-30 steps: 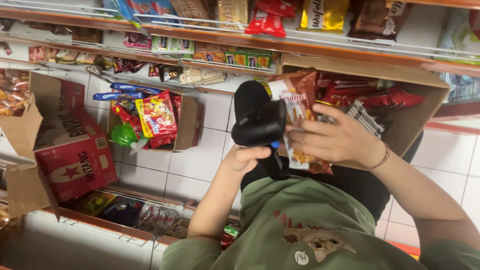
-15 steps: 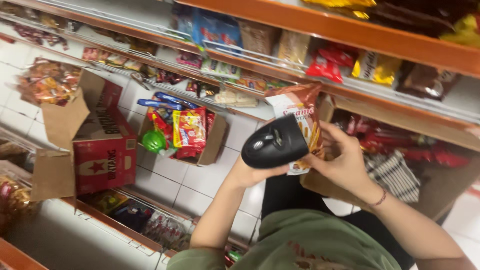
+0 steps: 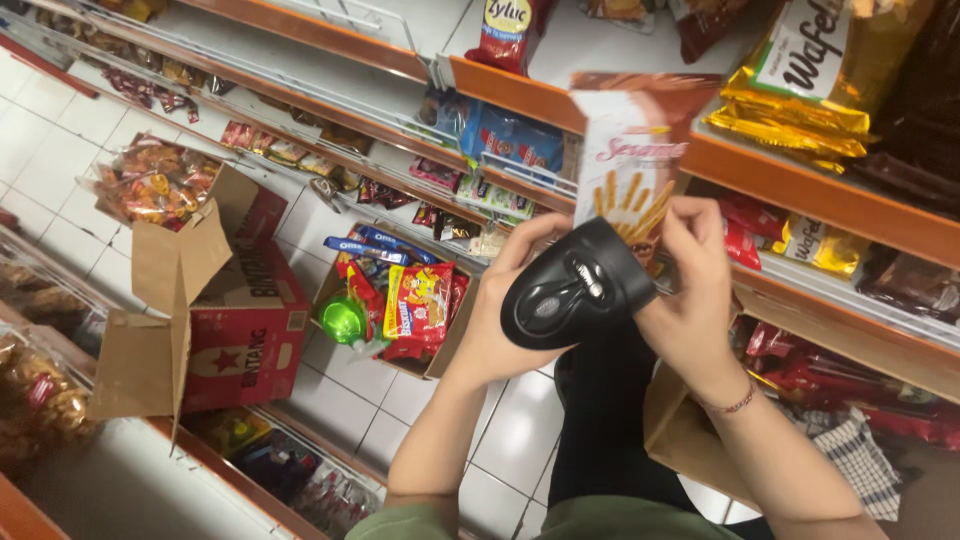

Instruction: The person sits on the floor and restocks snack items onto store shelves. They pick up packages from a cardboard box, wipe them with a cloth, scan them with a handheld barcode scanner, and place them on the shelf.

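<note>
White tiled floor (image 3: 500,440) carried a red carton (image 3: 240,330) and an open box (image 3: 405,300) of snack packs. Orange shelves (image 3: 800,180) held packets, probably wafers (image 3: 810,70).

Green shirt (image 3: 600,520), bare forearms, thin bracelet (image 3: 735,404) on right wrist.

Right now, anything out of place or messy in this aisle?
Yes. Two opened cardboard boxes sit on the tiled floor: a red box with flaps splayed, and a brown box with snack packets piled loosely inside. Both hands are up at the shelf, left hand on a black scanner.
</note>
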